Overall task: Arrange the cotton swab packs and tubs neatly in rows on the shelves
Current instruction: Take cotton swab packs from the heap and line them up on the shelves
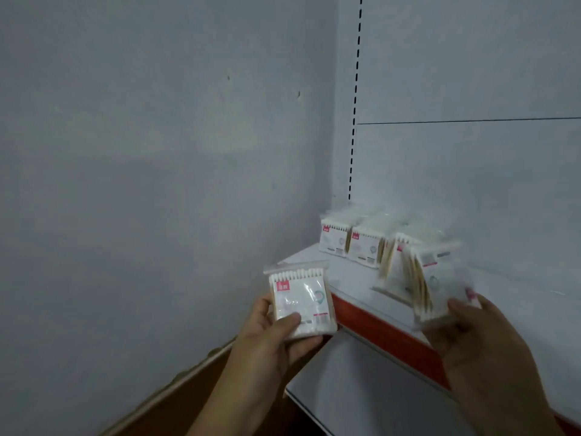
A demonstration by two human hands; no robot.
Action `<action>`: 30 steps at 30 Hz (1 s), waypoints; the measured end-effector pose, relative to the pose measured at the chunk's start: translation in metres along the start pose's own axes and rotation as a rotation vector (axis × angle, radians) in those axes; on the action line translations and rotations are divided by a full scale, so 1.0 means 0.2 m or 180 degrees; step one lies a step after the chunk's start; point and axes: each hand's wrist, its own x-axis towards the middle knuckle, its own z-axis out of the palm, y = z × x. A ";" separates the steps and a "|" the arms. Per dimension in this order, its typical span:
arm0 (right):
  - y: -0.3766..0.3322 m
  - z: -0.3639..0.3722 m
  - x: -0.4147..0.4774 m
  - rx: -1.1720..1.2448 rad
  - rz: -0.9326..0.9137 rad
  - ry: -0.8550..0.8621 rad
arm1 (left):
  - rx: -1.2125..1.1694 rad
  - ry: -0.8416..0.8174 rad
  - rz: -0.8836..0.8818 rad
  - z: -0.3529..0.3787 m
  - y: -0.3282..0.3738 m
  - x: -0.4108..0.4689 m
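Head view: the left hand (267, 338) grips one swab pack (298, 300), thumb across its front, just off the left corner of the shelf (352, 275); the right hand (484, 338) pinches a blurred pack (437, 281) over the shelf, near standing packs (349, 243) at the back

Our left hand (276, 332) sits just left of the shelf (352, 275) corner, thumb pressed across the front of a pack (298, 297), fingers (306, 341) curled beneath it. Our right hand (484, 341) is over the shelf's front edge, pinching a blurred second pack (437, 284). Both forearms rise toward the shelf.
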 end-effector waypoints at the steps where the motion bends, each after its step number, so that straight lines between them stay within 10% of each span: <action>1: 0.06 0.03 0.04 0.0020 -0.0105 0.0147 | 0.0068 -0.0115 -0.0029 -0.06 0.03 0.09; 19: 0.26 0.21 0.48 -0.0946 -0.0559 0.0987 | 0.2873 -0.1497 0.0628 -0.05 0.09 1.44; 27: 0.27 0.12 0.59 -0.1049 -0.0246 0.0665 | 0.3270 -0.1325 0.0629 -0.03 0.02 1.53; 30: 0.27 0.15 0.60 -0.0990 -0.0246 0.0558 | 0.3030 -0.0645 0.1428 -0.02 0.10 1.45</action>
